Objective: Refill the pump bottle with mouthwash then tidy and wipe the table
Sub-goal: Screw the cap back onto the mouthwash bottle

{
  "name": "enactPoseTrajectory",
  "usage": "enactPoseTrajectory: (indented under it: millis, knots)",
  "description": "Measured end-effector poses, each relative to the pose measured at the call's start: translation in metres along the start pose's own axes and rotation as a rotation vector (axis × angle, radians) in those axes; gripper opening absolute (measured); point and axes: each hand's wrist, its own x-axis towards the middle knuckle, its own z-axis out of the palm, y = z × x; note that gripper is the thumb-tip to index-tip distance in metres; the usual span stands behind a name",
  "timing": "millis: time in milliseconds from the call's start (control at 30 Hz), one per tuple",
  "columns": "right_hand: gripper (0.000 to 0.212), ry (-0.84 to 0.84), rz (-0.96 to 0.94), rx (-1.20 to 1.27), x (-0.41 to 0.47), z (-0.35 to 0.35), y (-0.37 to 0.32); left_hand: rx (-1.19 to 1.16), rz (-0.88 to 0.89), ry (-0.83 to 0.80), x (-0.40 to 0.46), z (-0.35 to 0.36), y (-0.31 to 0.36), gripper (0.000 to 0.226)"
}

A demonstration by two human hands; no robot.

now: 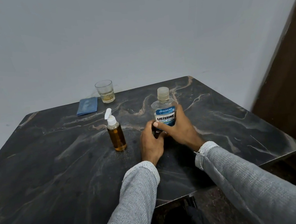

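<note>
I am wrapping my left hand and right hand around the capped mouthwash bottle standing just right of the pump bottle, so both caps likely need unscrewing next.

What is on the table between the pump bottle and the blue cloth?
Nothing. In the head view, only bare dark tabletop lies between the pump bottle and the blue cloth; the glass stands off to the cloth's side.
</note>
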Motion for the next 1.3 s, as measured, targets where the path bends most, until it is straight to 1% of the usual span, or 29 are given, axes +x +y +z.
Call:
enactPoseTrajectory:
  millis: [133, 367, 467, 600, 733, 867, 1067, 1300]
  knots:
    - [0.070, 0.089, 0.003, 0.012, -0.002, 0.012, 0.000, -0.020, 0.002, 0.008, 0.000, 0.000, 0.000, 0.038]
    - [0.070, 0.163, -0.015, 0.000, -0.006, 0.021, 0.002, -0.027, -0.004, 0.023, 0.001, 0.000, -0.002, 0.039]
    - [0.067, 0.209, -0.022, -0.037, -0.008, 0.025, 0.004, -0.018, 0.003, 0.026, 0.000, 0.000, -0.001, 0.041]
    - [0.072, 0.246, -0.007, -0.076, -0.006, 0.022, 0.005, -0.048, 0.000, -0.006, 0.000, 0.000, -0.001, 0.041]
    - [0.071, 0.249, 0.019, -0.127, -0.002, 0.004, 0.010, -0.063, 0.011, -0.010, 0.000, 0.000, -0.002, 0.041]
    - [0.076, 0.308, 0.054, -0.166, 0.004, -0.022, 0.020, -0.050, 0.021, 0.010, 0.001, 0.002, -0.004, 0.042]
    - [0.061, 0.450, 0.119, -0.069, 0.012, -0.059, 0.037, -0.026, 0.022, 0.016, 0.001, 0.004, -0.005, 0.039]
    - [0.059, 0.503, 0.162, -0.201, 0.020, -0.087, 0.049, -0.001, 0.014, 0.030, 0.003, 0.006, -0.005, 0.036]
